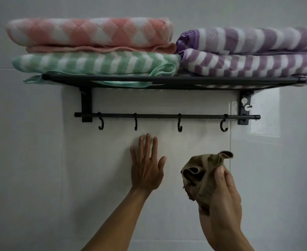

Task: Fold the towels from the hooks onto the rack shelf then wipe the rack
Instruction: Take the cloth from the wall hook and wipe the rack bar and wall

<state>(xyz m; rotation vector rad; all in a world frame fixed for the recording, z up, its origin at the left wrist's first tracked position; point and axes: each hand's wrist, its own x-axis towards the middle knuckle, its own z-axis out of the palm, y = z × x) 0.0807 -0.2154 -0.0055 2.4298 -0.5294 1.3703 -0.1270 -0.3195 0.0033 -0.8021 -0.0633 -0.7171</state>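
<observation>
**Rack loaded, cloth held below the hook rail**

The tiled wall [31, 160] fills the view. The black rack [167, 82] is mounted across the upper half; its shelf carries all the folded towels. At 10 o'clock, the pink towel [89, 32] lies on top of the green towel [94, 63], one green corner hanging over the front rail. At 2 o'clock, two purple towels [248, 51] are stacked, touching the pink and green pile. Below the shelf, the hook rail [167, 116] holds four hooks [179, 126], all bare.

The left hand [146, 171], at 6 o'clock below the rail, is raised flat toward the wall, fingers [147, 142] straight and slightly spread, holding nothing. The right hand [223, 200], at 5 o'clock, grips a crumpled brown cloth [201, 174]; its fingers are curled round the cloth, thumb pressed on top. The cloth is well apart from the rack.
</observation>
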